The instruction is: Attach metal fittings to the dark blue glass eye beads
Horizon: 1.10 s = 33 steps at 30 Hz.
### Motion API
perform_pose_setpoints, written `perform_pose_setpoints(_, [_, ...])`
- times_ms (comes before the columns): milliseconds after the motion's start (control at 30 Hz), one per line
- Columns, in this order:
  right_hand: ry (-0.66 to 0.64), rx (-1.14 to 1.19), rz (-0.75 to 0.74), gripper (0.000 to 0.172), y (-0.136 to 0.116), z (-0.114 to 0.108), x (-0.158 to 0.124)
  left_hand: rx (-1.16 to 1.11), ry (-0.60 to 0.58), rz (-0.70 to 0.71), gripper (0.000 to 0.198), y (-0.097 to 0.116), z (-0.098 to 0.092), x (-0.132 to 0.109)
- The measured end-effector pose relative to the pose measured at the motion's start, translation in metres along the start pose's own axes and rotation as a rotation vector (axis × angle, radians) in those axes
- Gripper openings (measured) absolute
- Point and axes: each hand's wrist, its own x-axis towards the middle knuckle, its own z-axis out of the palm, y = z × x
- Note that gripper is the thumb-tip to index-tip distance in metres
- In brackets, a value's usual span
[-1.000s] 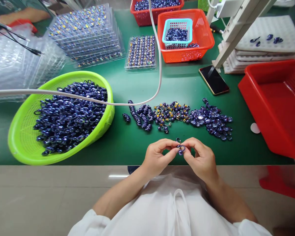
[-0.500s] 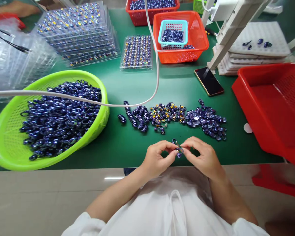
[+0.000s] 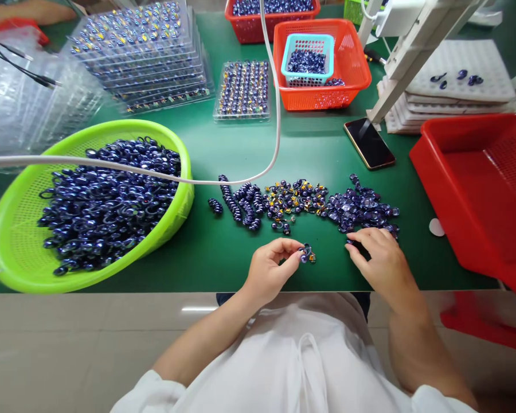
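Between the thumb and forefinger of my left hand (image 3: 272, 267) is a small dark part (image 3: 306, 251) with a loop and an orange bit. My right hand (image 3: 380, 261) pinches a small dark piece (image 3: 350, 242) at the lower edge of a pile of shiny dark pieces (image 3: 348, 207). Left of that pile lies a heap of dark parts with orange bits (image 3: 296, 196). Farther left are rows of stacked dark rings (image 3: 251, 201) and a short separate stack (image 3: 215, 207).
A green basket (image 3: 188, 189) of dark parts stands left. A white cable (image 3: 241, 182) hangs across the table (image 3: 318, 150). Behind are filled trays (image 3: 243, 92), an orange basket (image 3: 348, 63) and a phone (image 3: 370, 143). A red bin (image 3: 447, 201) stands right.
My hands have parted. My right hand has moved right to the pile of dark pieces, while my left hand keeps hold of the small part. The whole view has shifted slightly.
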Motion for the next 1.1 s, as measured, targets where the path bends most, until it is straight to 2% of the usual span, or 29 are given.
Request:
perform_pose_setpoints(267, [0.044,0.151,0.016,0.016,-0.003,-0.007,-0.005,-0.003,0.01,-0.013,0.015,0.003,-0.001,0.0])
perform_pose_setpoints(467, [0.065,0.266,0.071,0.019,-0.012,-0.003,-0.008,-0.023,-0.004,-0.027,0.017,0.003,0.0,0.001])
perform_pose_setpoints(600, [0.064,0.224,0.075,0.022,-0.014,0.0,-0.007,-0.034,-0.014,-0.022,0.016,0.002,-0.002,0.0])
perform_pose_setpoints(767, [0.107,0.183,0.128,0.021,-0.012,-0.01,-0.007,-0.043,0.011,-0.01,0.018,-0.002,-0.005,0.0])
perform_pose_setpoints(900, [0.03,0.212,0.053,0.015,-0.011,-0.014,-0.009,-0.056,0.009,-0.009,0.017,-0.003,-0.005,0.001])
perform_pose_setpoints(1100, [-0.036,0.129,-0.022,0.015,-0.01,-0.002,-0.009,-0.05,-0.006,-0.013,0.018,0.004,-0.001,0.001])
